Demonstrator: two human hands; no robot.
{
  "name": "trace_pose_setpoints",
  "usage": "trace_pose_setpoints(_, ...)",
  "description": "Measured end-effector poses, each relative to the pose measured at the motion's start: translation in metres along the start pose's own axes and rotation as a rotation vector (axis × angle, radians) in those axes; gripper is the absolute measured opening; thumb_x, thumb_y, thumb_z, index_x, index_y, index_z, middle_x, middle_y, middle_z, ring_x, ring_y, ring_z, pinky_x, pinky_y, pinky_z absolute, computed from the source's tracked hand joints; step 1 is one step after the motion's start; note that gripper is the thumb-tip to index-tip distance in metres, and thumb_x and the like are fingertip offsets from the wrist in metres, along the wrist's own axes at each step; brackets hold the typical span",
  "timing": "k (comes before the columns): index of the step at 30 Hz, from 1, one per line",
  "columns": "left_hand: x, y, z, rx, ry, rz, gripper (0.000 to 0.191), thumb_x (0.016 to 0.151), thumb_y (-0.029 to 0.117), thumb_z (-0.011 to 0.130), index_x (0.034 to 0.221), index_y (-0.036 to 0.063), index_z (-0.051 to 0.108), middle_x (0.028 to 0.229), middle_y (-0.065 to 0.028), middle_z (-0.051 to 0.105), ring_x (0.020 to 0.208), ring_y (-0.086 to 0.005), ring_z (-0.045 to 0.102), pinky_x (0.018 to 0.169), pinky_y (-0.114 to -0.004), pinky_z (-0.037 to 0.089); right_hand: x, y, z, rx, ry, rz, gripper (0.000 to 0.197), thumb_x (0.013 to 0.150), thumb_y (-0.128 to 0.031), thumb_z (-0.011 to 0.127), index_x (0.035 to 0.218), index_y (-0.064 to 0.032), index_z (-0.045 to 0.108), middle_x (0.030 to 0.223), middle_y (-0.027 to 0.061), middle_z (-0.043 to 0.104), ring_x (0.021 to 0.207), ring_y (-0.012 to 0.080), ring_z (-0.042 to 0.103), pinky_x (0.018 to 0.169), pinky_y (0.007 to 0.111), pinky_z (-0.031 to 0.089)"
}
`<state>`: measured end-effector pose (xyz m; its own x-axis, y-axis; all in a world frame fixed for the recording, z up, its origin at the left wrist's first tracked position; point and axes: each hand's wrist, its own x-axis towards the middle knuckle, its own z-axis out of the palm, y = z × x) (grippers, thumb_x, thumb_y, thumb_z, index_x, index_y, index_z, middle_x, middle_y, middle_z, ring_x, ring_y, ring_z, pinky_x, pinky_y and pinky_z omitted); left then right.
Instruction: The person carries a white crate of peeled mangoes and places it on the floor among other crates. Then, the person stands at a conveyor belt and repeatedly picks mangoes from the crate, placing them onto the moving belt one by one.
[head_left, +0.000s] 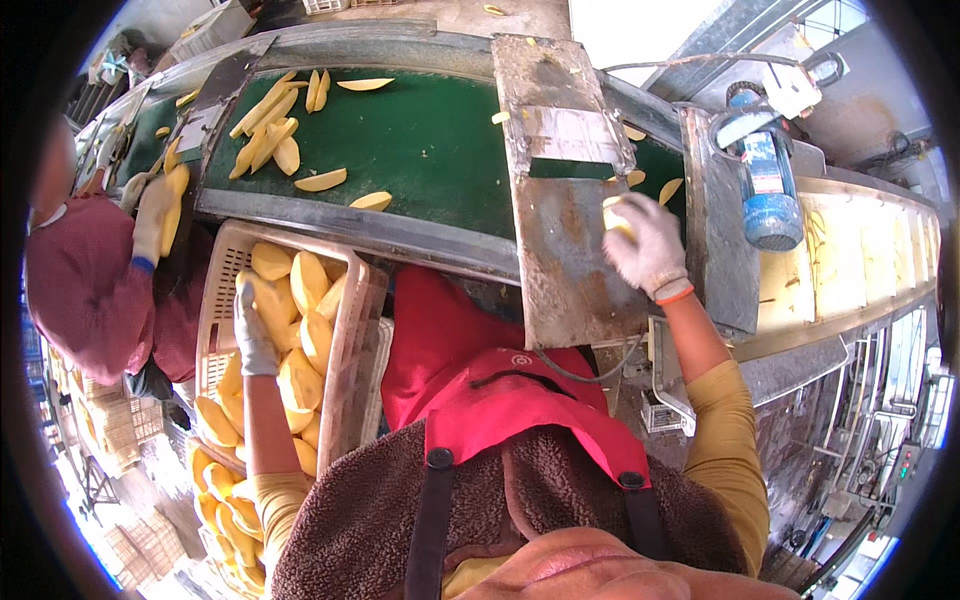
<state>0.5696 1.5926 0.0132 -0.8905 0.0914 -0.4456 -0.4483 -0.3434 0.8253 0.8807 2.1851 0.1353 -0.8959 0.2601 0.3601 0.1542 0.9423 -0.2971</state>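
Observation:
My left hand (256, 326), in a pale work glove, reaches into a white plastic crate (351, 300) full of peeled yellow pieces, perhaps mango. Its fingers lie against one large piece (271, 304) near the crate's far end; whether they grip it cannot be told. My right hand (646, 241), in a white knit glove with an orange cuff, is closed around a yellow piece (616, 216) above a stained metal plate (574, 262) bridging the conveyor. On the green conveyor belt (427, 142), long cut slices (270, 112) lie in a loose group at the left, with several more scattered.
A co-worker in a maroon top (94, 285) stands at the left, a gloved hand (154, 214) holding yellow slices. A blue electric motor (771, 195) sits beyond the belt's right end, beside a pale metal chute (862, 240). Another heap of peeled pieces (232, 517) lies at the lower left.

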Motion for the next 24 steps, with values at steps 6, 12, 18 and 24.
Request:
trace_pose_setpoints(6, -0.124, -0.067, 0.260, -0.123, -0.619, 0.077, 0.056, 0.111, 0.054, 0.056, 0.140, 0.0065, 0.059, 0.121, -0.0075, 0.066, 0.103, -0.0168, 0.067, 0.090, -0.033, 0.058, -0.022, -0.099, 0.012, 1.065, 0.053, 0.334, 0.057, 0.091, -0.003, 0.077, 0.147, -0.0028, 0.064, 0.159, 0.0180, 0.055, 0.129, 0.0288, 0.064, 0.106, 0.040, 0.054)
trace_pose_setpoints(12, -0.111, -0.148, 0.402, 0.189, -0.615, 0.401, 0.084, 0.111, 0.047, 0.061, 0.169, -0.0018, 0.025, 0.162, -0.0188, 0.045, 0.140, -0.0268, 0.050, 0.119, -0.039, 0.042, -0.026, -0.118, 0.022, 0.616, 0.155, 0.297, 0.055, 0.093, -0.004, 0.071, 0.147, -0.0026, 0.064, 0.152, 0.0238, 0.060, 0.129, 0.0345, 0.065, 0.111, 0.041, 0.051)
trace_pose_setpoints(18, 0.048, -0.163, 0.454, -0.062, -0.947, -0.545, 0.099, 0.104, 0.082, 0.020, 0.163, 0.0060, 0.043, 0.163, -0.0155, 0.052, 0.151, -0.0364, 0.045, 0.124, -0.052, 0.038, 0.046, -0.055, 0.031, -0.055, 0.162, 0.032, 0.033, 0.093, -0.018, 0.066, 0.121, -0.0039, 0.074, 0.126, 0.0261, 0.070, 0.111, 0.0464, 0.069, 0.094, 0.053, 0.055)
trace_pose_setpoints(24, 0.094, -0.217, 0.505, -0.410, -0.832, -0.421, 0.071, 0.108, 0.063, 0.044, 0.148, 0.0070, 0.060, 0.140, -0.0147, 0.070, 0.121, -0.0360, 0.068, 0.110, -0.051, 0.054, 0.152, -0.015, 0.097, -0.160, 0.152, 0.114, 0.044, 0.101, -0.042, 0.058, 0.122, -0.0079, 0.077, 0.131, 0.0242, 0.071, 0.115, 0.0433, 0.069, 0.103, 0.054, 0.050)
